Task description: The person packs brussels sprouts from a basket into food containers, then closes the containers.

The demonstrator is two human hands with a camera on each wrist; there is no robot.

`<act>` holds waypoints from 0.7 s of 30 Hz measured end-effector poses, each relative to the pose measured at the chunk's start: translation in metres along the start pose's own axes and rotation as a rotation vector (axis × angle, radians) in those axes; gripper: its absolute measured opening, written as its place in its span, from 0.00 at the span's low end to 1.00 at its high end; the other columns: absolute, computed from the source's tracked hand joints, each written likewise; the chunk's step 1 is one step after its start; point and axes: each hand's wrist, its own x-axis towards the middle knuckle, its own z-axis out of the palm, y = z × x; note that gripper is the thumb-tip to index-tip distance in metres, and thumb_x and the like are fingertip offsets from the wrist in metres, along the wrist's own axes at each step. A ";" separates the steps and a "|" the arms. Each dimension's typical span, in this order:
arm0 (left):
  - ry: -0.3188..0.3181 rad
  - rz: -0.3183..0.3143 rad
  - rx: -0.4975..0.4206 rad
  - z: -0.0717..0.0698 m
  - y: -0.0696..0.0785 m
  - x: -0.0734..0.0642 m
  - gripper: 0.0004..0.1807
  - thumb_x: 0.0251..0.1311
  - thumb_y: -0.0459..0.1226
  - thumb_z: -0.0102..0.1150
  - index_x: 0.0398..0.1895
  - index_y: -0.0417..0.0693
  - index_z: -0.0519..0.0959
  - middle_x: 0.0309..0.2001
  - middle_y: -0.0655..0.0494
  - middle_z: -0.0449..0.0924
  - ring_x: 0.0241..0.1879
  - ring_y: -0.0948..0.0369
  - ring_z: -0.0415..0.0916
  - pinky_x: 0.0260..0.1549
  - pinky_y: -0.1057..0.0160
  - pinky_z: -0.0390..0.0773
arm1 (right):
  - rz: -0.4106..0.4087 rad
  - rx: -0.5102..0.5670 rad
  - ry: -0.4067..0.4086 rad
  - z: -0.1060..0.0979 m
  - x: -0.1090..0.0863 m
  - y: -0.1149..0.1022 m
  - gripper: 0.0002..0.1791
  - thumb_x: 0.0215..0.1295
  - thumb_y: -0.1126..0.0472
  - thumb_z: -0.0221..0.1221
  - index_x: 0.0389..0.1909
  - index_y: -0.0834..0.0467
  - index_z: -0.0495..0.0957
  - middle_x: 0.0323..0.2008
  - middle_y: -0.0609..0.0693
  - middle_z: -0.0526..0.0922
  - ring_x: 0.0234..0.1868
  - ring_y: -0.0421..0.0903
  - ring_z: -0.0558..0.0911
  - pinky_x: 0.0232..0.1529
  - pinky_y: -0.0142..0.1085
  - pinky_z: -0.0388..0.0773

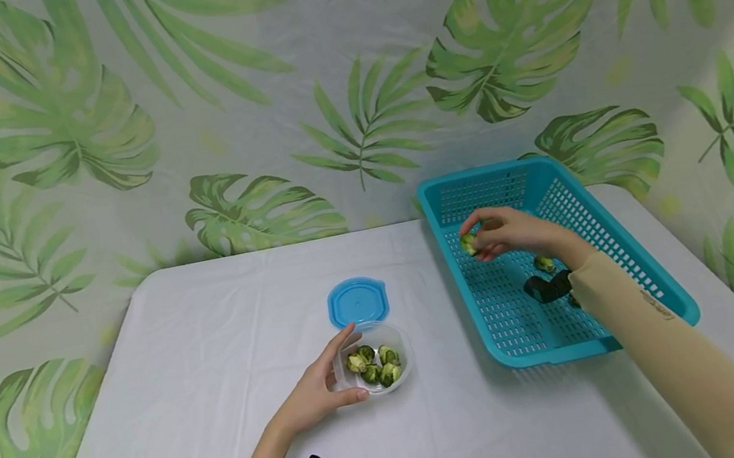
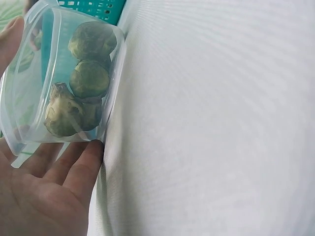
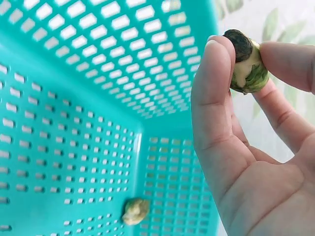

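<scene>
Presently pinching a Brussels sprout (image 1: 469, 245) between thumb and fingertips in the right grip (image 1: 511, 230), over the ten o'clock side of a turquoise perforated basket (image 1: 545, 354), placed at two o'clock on the tabletop (image 1: 209, 326). Also showing a loose sprout (image 1: 545, 263) inside the basket. With the left grip (image 1: 313, 390) curved round its nine o'clock side, holding a clear plastic tub (image 1: 406, 351) containing several green sprouts (image 1: 387, 374). Lying just beyond, at the tub's twelve o'clock: a blue lid (image 1: 357, 300).
</scene>
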 end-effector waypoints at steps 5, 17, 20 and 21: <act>0.000 -0.004 -0.003 0.000 0.000 0.000 0.53 0.54 0.37 0.70 0.76 0.64 0.45 0.72 0.52 0.54 0.69 0.53 0.55 0.61 0.49 0.63 | -0.022 0.028 -0.024 0.010 -0.004 -0.007 0.18 0.71 0.66 0.51 0.57 0.70 0.65 0.46 0.69 0.73 0.41 0.54 0.81 0.45 0.48 0.78; -0.002 0.016 -0.014 0.000 0.000 0.000 0.52 0.55 0.33 0.68 0.77 0.48 0.45 0.72 0.46 0.54 0.69 0.48 0.54 0.60 0.44 0.62 | -0.060 0.064 -0.082 0.036 -0.008 -0.023 0.16 0.70 0.66 0.54 0.55 0.67 0.67 0.47 0.66 0.71 0.42 0.61 0.81 0.44 0.50 0.79; -0.003 0.021 -0.014 0.000 0.000 0.000 0.52 0.55 0.32 0.68 0.77 0.50 0.45 0.72 0.46 0.54 0.69 0.48 0.54 0.60 0.43 0.62 | -0.065 0.058 -0.095 0.045 -0.008 -0.029 0.16 0.70 0.65 0.54 0.55 0.66 0.68 0.48 0.65 0.71 0.42 0.62 0.80 0.45 0.54 0.77; -0.003 0.022 -0.014 0.000 0.000 0.000 0.52 0.55 0.33 0.68 0.77 0.52 0.45 0.72 0.46 0.54 0.69 0.48 0.54 0.60 0.44 0.62 | -0.069 0.055 -0.101 0.047 -0.009 -0.030 0.16 0.70 0.65 0.54 0.55 0.66 0.68 0.48 0.65 0.71 0.42 0.62 0.80 0.45 0.54 0.77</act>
